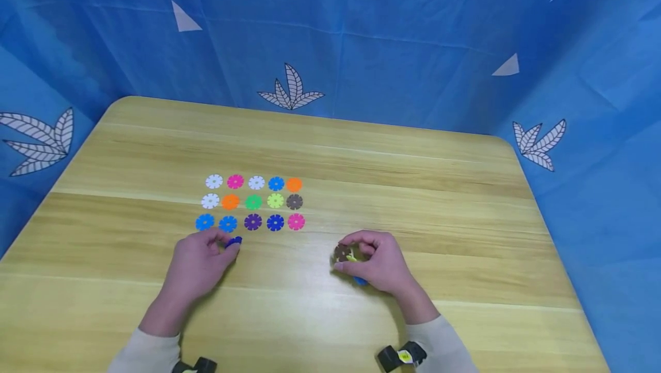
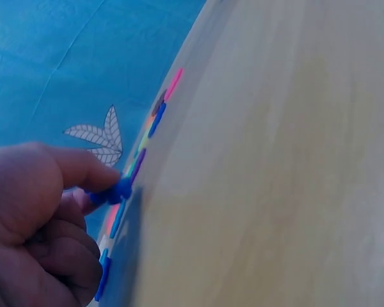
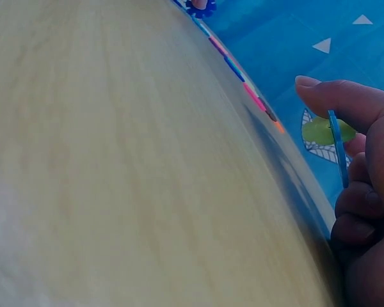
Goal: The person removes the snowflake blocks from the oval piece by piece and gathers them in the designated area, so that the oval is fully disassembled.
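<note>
Between thumb and forefinger, my left hand [image 1: 198, 264] pinches a dark blue notched plastic disc [image 1: 234, 241], held just below the front row of discs. In the left wrist view this blue disc [image 2: 120, 190] shows at the fingertips. My right hand [image 1: 384, 264], farther right over the table, holds a few more such discs: a brown one [image 1: 342, 252] at the fingertips, plus a yellow-green disc [image 3: 317, 131] and a light blue disc [image 3: 338, 150] tucked in the fingers. The palm partly hides these.
Three rows of notched discs lie flat on the wooden table [image 1: 413, 189]: a back row with a pink disc [image 1: 235, 182], a middle row with a green disc [image 1: 253, 202], a front row with a purple disc [image 1: 253, 222]. A blue patterned cloth [image 1: 361, 34] hangs behind.
</note>
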### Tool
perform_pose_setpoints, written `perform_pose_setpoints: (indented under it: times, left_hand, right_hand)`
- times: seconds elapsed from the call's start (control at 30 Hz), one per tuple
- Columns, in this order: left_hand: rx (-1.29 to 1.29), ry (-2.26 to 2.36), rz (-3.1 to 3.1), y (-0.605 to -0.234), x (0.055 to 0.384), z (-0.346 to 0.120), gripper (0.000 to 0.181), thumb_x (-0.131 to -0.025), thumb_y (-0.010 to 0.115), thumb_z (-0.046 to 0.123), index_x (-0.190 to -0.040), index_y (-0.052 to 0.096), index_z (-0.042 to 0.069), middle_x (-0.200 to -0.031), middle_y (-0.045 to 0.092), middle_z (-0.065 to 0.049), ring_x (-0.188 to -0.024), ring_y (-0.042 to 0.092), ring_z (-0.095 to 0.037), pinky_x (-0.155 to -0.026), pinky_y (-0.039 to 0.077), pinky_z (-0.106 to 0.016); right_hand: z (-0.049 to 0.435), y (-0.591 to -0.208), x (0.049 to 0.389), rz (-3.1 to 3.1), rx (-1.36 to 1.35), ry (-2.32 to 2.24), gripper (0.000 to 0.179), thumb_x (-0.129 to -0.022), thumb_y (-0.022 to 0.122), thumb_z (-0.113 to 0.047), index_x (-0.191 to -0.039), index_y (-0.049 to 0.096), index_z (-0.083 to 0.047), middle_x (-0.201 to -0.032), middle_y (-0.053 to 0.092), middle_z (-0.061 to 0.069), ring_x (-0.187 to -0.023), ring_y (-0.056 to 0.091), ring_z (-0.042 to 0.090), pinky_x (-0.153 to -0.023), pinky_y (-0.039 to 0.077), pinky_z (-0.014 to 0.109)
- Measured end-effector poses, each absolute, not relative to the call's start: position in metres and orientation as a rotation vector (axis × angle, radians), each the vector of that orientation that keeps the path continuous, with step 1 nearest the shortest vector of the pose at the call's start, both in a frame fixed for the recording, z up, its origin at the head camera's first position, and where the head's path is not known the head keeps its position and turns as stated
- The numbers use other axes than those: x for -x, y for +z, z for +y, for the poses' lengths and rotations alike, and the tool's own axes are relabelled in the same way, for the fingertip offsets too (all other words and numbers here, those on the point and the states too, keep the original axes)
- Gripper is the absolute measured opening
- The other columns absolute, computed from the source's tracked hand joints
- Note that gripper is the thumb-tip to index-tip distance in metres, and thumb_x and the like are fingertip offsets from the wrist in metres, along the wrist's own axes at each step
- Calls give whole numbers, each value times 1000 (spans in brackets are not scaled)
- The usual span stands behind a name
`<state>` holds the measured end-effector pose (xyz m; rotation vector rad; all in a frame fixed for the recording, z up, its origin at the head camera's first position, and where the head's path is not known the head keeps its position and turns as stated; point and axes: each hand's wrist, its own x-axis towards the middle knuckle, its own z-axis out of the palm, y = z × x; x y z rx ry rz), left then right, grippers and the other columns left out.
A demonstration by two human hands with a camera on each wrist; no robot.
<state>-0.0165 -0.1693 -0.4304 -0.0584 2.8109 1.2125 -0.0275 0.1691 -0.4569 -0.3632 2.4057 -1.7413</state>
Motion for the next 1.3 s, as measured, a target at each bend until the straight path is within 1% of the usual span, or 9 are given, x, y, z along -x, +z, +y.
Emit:
perform_pose_setpoints:
  times: [0.27, 0.5, 0.7, 0.87, 1.07, 1.3]
  left_hand:
    - [106, 1127, 2859, -431, 14, -173, 24, -91, 72, 20, -102, 69, -2, -53, 41, 2, -46, 37, -14, -47, 33, -30]
    - [102, 1116, 2952, -435, 13, -175, 33, -90, 74, 19, -112, 67, -4, -53, 42, 2, -45, 37, -14, -42, 31, -28]
    - [62, 1087, 2985, -436, 12, -176, 26, -89, 74, 17, -108, 71, -1, -51, 39, 4, -44, 35, -13, -42, 29, -28]
    - [51, 1089, 3006, -436, 12, -175, 25, -89, 73, 16, -107, 71, -1, -50, 38, 4, -44, 34, -12, -42, 29, -28]
    - [4, 1223, 2962, -430, 14, -157, 21, -88, 74, 12, -104, 72, -1, -51, 38, 4, -45, 33, -12, -44, 31, -28]
    - [-95, 1354, 2777, -423, 16, -119, 17, -88, 74, 13, -103, 73, 4, -52, 37, 5, -45, 31, -10, -47, 33, -28]
  right_hand:
    - [169, -456, 27, 2407, 352, -1737, 33, -71, 92, -14, -101, 76, -15, -55, 28, -5, -50, 24, 8, -56, 35, 23]
    - [170, -456, 27, 2420, 355, -1726, 33, -71, 92, -16, -100, 76, -16, -54, 28, -5, -49, 24, 8, -57, 35, 23]
    - [170, -457, 27, 2413, 357, -1729, 33, -71, 92, -16, -100, 76, -16, -54, 28, -5, -49, 24, 8, -56, 34, 23]
    - [170, -458, 28, 2410, 358, -1737, 33, -71, 92, -15, -100, 76, -15, -54, 28, -5, -49, 24, 8, -55, 33, 23]
    - [169, -458, 28, 2414, 393, -1746, 34, -70, 93, -13, -100, 76, -14, -54, 28, -5, -50, 25, 8, -57, 35, 23]
    - [170, -459, 28, 2407, 393, -1757, 34, -69, 92, -8, -99, 76, -13, -54, 28, -4, -51, 26, 9, -55, 33, 23]
